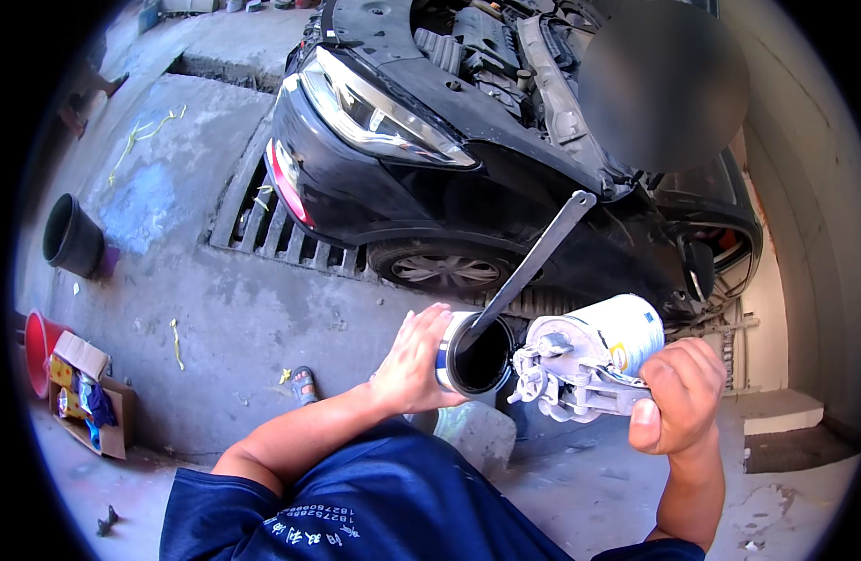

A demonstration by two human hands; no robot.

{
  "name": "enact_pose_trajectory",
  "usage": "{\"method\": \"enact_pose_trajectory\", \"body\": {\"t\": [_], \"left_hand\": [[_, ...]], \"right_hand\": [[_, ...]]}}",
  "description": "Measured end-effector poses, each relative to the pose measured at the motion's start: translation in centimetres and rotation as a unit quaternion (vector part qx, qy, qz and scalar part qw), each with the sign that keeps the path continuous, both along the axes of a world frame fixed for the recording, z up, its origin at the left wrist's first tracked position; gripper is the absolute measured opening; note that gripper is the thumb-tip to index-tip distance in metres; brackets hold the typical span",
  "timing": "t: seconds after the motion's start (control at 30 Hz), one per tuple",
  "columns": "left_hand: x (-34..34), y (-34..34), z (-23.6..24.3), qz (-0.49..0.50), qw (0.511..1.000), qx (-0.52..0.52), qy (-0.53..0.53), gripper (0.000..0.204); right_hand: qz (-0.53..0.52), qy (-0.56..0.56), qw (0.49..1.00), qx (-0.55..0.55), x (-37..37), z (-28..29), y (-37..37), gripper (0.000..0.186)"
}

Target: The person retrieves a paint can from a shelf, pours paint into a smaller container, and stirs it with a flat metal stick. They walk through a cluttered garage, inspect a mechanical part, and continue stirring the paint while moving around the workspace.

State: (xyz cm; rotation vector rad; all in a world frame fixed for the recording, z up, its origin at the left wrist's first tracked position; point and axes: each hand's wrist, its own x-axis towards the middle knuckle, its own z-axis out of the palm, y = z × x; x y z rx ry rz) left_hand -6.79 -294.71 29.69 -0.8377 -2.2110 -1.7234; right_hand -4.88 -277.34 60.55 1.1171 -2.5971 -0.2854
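Note:
My left hand is wrapped round the side of an open round can, tipped so its dark inside shows. A long flat metal strip, with a hole near its far end, stands in this can and leans up to the right. In my right hand is the handle of a grey, paint-smeared pouring lid fitted on a white paint can. The white can lies tilted, its lid end close beside the mouth of the open can. Whether anything flows between the cans cannot be made out.
Ahead stands a black car with its engine bay exposed, over a floor grate. At the left are a black bucket, a red bucket and a cardboard box of rags. A blurred round patch hides part of the right.

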Motion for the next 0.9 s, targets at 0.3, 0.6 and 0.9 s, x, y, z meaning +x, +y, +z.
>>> {"method": "enact_pose_trajectory", "body": {"t": [0.3, 0.6, 0.9], "left_hand": [[-0.9, 0.3, -0.2, 0.003, 1.000, 0.005, -0.005, 0.112], [-2.0, -0.1, -0.3, -0.007, 1.000, -0.003, -0.025, 0.113], [-3.0, -0.1, 0.1, -0.032, 0.997, -0.033, -0.058, 0.113]], "right_hand": [[-0.004, 0.003, 1.000, 0.012, -1.2, -0.6, -0.5, 0.050], [-0.013, 0.014, 1.000, -0.001, -2.2, -1.4, 0.6, 0.071], [-0.226, -0.050, 0.924, -0.303, -0.3, -5.5, 7.1, 0.074]]}}
